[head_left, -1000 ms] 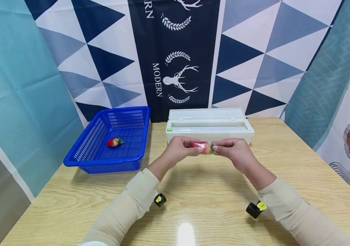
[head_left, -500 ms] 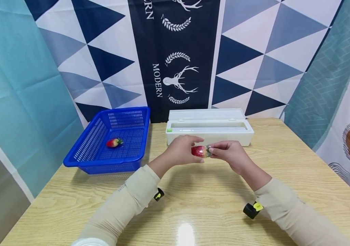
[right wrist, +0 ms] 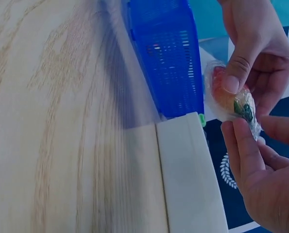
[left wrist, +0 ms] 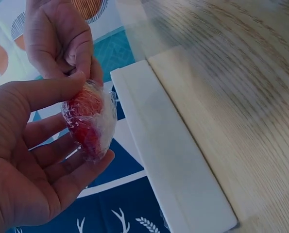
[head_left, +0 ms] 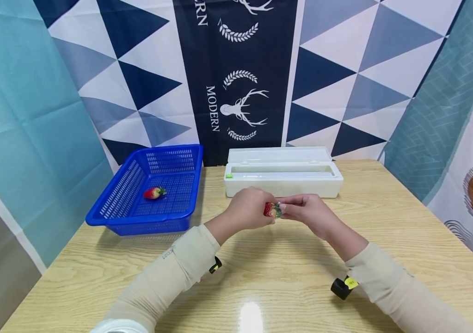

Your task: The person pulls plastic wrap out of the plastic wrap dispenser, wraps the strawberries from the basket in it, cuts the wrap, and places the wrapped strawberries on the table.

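A red strawberry [head_left: 271, 210] with a pale, leafy end is wrapped in clear cling film and held above the table, in front of the white box. My left hand [head_left: 249, 209] grips its red part, thumb on one side and fingers on the other, as the left wrist view shows on the wrapped strawberry [left wrist: 88, 121]. At the green leaves, my right hand [head_left: 309, 213] pinches the film end with thumb and fingers. Crinkled film [right wrist: 253, 128] shows by those fingertips in the right wrist view. The left hand hides much of the fruit from the head view.
A blue plastic basket [head_left: 144, 219] with another strawberry [head_left: 154, 193] in it stands at the left of the wooden table [head_left: 286, 286]. Behind the hands is a long white cling film box [head_left: 323, 187], lid raised, with a green piece at its left end. Patterned cloth hangs behind.
The left hand let its fingers spread apart half a second ago and has now closed round the strawberry again from further over. Strawberry and hands sit slightly lower; the right hand keeps the leafy end.
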`<state>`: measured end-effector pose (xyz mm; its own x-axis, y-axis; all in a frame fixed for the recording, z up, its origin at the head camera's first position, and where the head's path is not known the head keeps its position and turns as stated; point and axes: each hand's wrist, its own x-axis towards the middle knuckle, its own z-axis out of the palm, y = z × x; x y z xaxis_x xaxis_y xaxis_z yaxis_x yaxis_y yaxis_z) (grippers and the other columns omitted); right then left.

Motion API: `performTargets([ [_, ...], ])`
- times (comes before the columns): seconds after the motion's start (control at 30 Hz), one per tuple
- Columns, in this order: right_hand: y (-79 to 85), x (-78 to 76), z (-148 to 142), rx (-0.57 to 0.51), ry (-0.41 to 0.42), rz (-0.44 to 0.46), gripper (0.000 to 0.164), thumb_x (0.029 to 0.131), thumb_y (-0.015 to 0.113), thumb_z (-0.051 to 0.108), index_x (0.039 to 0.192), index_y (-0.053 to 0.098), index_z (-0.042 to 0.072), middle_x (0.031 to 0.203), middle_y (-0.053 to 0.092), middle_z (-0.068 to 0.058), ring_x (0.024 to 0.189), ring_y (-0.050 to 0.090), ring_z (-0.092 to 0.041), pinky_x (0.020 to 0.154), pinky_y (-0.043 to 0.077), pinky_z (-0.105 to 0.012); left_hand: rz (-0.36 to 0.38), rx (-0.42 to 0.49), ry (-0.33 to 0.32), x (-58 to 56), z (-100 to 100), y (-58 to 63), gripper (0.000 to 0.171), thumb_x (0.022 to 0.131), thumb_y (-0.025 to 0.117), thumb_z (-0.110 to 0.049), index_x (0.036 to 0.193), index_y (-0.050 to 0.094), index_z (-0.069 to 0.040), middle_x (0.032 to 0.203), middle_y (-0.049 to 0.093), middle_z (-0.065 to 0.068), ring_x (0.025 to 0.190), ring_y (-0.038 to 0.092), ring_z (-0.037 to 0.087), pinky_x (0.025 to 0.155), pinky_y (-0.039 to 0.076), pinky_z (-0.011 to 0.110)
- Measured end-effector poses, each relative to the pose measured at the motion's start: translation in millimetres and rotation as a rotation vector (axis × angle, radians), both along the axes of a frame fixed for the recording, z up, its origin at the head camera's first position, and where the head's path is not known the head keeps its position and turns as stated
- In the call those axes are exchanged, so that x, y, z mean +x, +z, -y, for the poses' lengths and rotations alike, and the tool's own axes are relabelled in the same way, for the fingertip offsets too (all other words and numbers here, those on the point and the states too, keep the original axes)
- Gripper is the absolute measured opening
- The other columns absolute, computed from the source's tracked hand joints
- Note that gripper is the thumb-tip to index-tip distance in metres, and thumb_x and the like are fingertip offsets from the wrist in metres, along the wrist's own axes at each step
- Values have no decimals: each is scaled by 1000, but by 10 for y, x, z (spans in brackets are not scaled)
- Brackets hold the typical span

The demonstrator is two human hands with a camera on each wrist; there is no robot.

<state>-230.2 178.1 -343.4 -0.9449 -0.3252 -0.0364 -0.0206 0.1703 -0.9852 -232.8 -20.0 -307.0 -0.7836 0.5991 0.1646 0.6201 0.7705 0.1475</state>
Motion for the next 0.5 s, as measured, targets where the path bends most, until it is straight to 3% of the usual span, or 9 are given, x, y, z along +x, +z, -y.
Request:
performTargets([
  [0.2, 59, 40, -33, 101, 61, -95, 46, 97, 62, 27, 127, 54, -8, 116, 62, -19, 102, 65, -31, 90, 53, -37, 53, 119, -11, 19, 66, 51, 40, 76, 83, -32, 112, 74, -18, 81, 64, -11, 68, 52, 7, 59, 41, 20],
  [0.33, 99, 103, -41, 261, 68, -284, 40, 99, 59, 27, 124, 57, -4, 110, 64, -16, 97, 65, -31, 83, 55, -40, 90, 159, -19, 51, 134, 113, 38, 74, 85, -32, 108, 74, -16, 86, 65, -9, 70, 54, 7, 59, 44, 19],
  [0.5, 154, 179, -46, 491, 44, -530, 31, 98, 61, 22, 120, 61, 1, 110, 65, -10, 92, 64, -21, 77, 56, -34, 113, 180, -33, 71, 254, 204, 36, 75, 85, -28, 106, 73, -14, 86, 65, -7, 73, 55, 9, 61, 46, 20],
])
